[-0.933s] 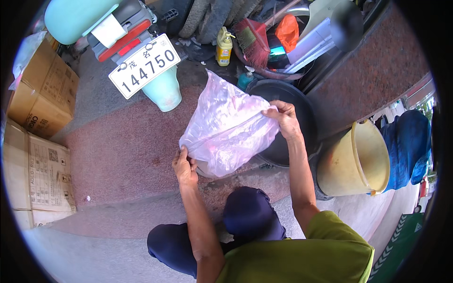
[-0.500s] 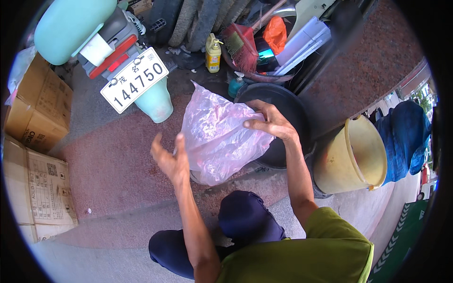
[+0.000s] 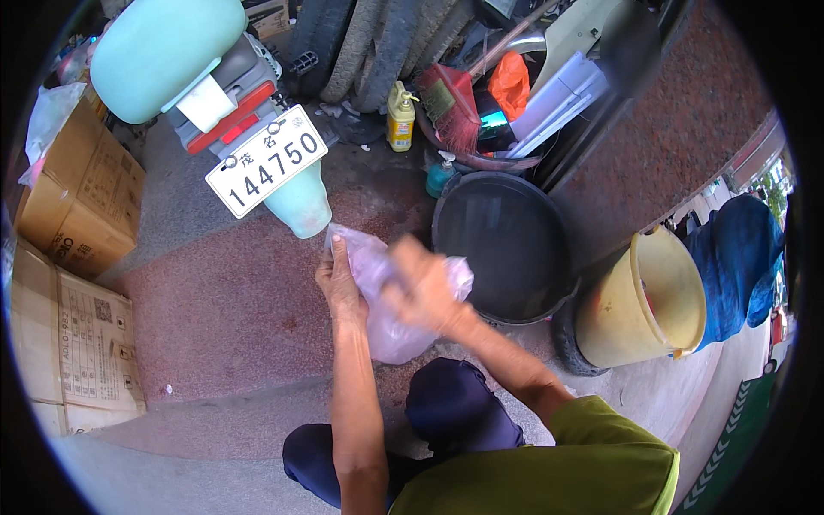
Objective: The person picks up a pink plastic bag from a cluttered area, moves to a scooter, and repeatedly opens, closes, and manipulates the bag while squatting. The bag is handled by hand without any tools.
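Note:
A thin pinkish plastic bag (image 3: 396, 339) hangs bunched in front of my knees. My left hand (image 3: 342, 287) grips its upper left edge, with the thumb pointing up along the plastic. Across the bag's middle passes my right hand (image 3: 427, 287), smeared by motion; its fingers are too blurred to show whether they hold the plastic. What the bag contains, if anything, cannot be made out. Just right of the bag stands a round black basin (image 3: 536, 196), close to my right hand.
A light-green scooter (image 3: 296, 206) with a number plate stands ahead left. Cardboard boxes (image 3: 90, 343) line the left side. A yellow pump bottle (image 3: 401, 120), a teal bottle (image 3: 441, 176) and a red broom (image 3: 455, 116) are beyond the bag. A yellow bucket (image 3: 614, 300) stands right.
The bag has gone from spread wide to gathered and narrower. My left hand has closed on its edge. My right hand has swung left and down from over the basin onto the bag.

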`<state>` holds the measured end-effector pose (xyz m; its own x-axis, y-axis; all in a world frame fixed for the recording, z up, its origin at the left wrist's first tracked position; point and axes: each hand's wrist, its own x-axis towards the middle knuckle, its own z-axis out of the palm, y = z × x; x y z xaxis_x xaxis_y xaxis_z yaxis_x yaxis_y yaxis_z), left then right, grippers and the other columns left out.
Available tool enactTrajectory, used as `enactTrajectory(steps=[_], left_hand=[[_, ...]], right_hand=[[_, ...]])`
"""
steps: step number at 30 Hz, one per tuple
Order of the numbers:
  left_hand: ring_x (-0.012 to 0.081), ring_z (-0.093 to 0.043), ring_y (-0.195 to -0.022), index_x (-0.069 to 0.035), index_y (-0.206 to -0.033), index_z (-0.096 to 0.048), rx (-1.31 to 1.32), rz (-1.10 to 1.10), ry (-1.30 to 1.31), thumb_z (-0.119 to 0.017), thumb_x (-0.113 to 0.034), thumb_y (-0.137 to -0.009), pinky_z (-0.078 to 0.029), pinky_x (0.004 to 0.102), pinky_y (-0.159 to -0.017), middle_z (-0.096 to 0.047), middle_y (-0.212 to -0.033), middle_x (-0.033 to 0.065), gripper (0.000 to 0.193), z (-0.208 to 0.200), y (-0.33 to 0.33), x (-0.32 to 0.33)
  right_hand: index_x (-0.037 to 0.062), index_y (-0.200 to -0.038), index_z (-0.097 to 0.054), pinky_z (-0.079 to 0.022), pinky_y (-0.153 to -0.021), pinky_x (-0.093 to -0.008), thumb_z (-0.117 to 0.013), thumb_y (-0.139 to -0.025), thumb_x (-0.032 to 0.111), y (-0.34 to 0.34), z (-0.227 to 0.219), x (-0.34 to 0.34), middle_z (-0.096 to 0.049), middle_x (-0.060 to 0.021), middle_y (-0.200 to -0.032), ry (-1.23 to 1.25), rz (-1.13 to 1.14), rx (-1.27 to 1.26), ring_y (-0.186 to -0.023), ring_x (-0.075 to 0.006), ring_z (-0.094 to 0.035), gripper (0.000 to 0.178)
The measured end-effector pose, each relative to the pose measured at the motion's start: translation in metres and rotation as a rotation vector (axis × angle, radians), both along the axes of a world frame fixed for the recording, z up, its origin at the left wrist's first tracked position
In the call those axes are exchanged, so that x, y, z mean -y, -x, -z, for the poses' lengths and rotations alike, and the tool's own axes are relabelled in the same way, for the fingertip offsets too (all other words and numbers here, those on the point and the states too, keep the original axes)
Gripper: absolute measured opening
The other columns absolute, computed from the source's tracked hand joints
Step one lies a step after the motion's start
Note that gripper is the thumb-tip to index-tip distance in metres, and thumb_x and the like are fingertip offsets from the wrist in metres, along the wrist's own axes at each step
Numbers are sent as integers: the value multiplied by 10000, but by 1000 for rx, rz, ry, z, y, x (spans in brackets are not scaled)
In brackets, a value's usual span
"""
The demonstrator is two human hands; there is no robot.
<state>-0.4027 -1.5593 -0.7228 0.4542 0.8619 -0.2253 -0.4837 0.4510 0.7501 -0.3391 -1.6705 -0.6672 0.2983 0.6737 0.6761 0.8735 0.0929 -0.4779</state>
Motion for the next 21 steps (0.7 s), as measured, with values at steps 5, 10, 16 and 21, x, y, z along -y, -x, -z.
enactTrajectory(steps=[5,10,16,21], left_hand=[[120,-607,-694,-63,-900,-655,500,-331,-565,-653,-309,-915,-509,252,-607,-636,-799,24,247,105,-33,18],[178,-606,-834,-17,-947,-620,50,330,174,-634,-335,-906,-521,319,-733,-622,-861,67,321,23,-8,10],[163,-609,-910,13,-1056,-637,-225,148,111,-647,-325,-911,-532,302,-748,-642,-981,95,369,16,-3,28],[174,-644,-792,37,-1047,-643,110,273,230,-628,-276,-922,-555,307,-682,-662,-958,103,337,74,17,2]], right_hand=[[64,-553,-502,-458,-437,-363,-602,-800,121,30,41,-47,-506,-99,-497,-77,-187,72,-432,-256,-544,273],[49,-633,-614,-460,-450,-394,-533,-887,214,5,58,-37,-594,-164,-590,-105,104,-199,-466,-291,-576,314],[80,-705,-592,-393,-398,-413,-533,-840,171,-19,91,-43,-581,-133,-600,-95,141,-294,-465,-271,-548,173],[100,-710,-568,-411,-439,-420,-566,-799,184,16,77,-30,-550,-137,-588,63,-27,215,-493,-278,-547,122]])
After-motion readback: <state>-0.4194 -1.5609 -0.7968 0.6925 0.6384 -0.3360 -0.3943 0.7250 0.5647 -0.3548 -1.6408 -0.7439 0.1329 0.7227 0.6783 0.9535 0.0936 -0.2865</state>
